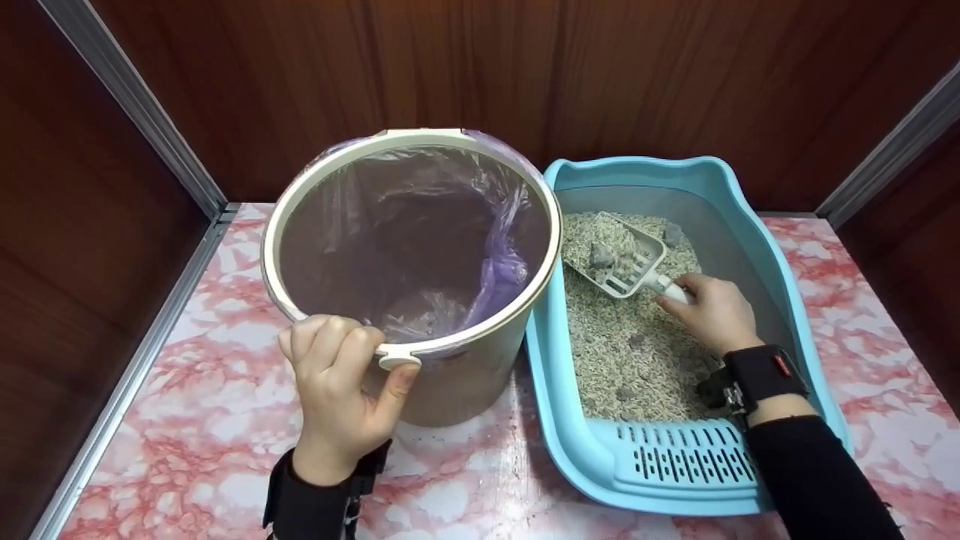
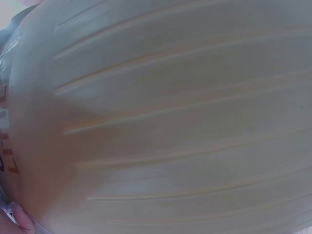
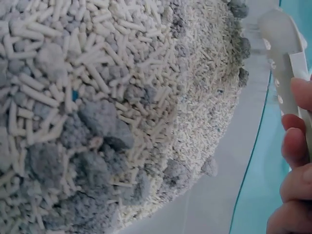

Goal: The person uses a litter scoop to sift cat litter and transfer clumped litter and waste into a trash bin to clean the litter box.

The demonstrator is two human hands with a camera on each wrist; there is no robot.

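My left hand (image 1: 336, 382) grips the near rim of a round trash bin (image 1: 450, 390), fingers over the edge and thumb against the outside. A thin purple bag (image 1: 499, 281) lines the bin. In the left wrist view the bin's ribbed wall (image 2: 185, 117) fills most of the picture. My right hand (image 1: 716, 311) holds a white litter scoop (image 1: 637, 277) by its handle, over the far part of a blue litter box (image 1: 559, 442). The slotted scoop carries pellets and a grey clump (image 1: 602, 255). In the right wrist view the fingers (image 3: 295, 146) wrap the scoop handle.
Pale pellet litter (image 1: 615, 360) covers the box floor, with grey clumps (image 3: 102, 119) scattered through it. A slotted step (image 1: 690, 454) forms the box's near end. Bin and box stand side by side on a red-and-white marbled surface (image 1: 202, 420), walled by dark wood panels (image 1: 480, 67).
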